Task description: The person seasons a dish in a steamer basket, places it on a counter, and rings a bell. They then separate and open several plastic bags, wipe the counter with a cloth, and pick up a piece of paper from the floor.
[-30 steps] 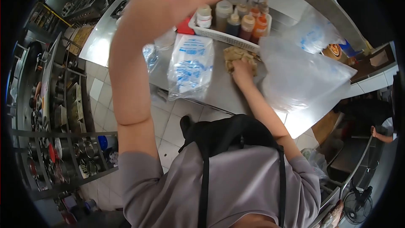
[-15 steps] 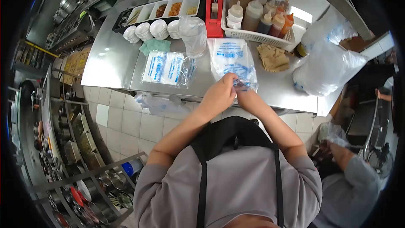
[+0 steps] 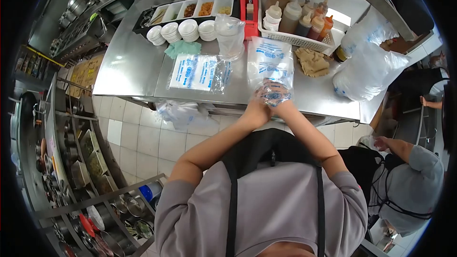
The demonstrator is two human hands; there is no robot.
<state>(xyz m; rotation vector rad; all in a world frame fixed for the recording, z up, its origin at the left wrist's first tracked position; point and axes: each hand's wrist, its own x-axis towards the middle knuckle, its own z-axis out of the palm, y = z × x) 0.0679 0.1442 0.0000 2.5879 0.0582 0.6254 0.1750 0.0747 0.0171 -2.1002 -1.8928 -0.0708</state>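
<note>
A clear plastic bag with blue print (image 3: 275, 97) is at the front edge of the steel counter, over my fingers. My left hand (image 3: 257, 112) is closed on the near left side of this bag. Close beside it, my right hand (image 3: 282, 106) also grips the bag, and its fingers show only dimly through the printed film. Just beyond both hands lies a flat stack of plastic bags (image 3: 270, 62) with blue lettering. Another packet of printed bags (image 3: 193, 72) lies to the left, partly in a clear wrapper.
Stacked white dishes (image 3: 189, 30), a green cloth (image 3: 183, 48) and a bag-covered container (image 3: 230, 38) stand at the back left. Behind are a red dispenser (image 3: 248, 16) and a basket (image 3: 297, 41) of sauce bottles. A brown cloth (image 3: 312, 62) and full white bags (image 3: 369, 71) sit right. A co-worker (image 3: 404, 176) stands behind right.
My hands have come closer together, and the bunched bag is now spread over my fingers. The view has shifted slightly. The co-worker at right has moved and shows more fully.
</note>
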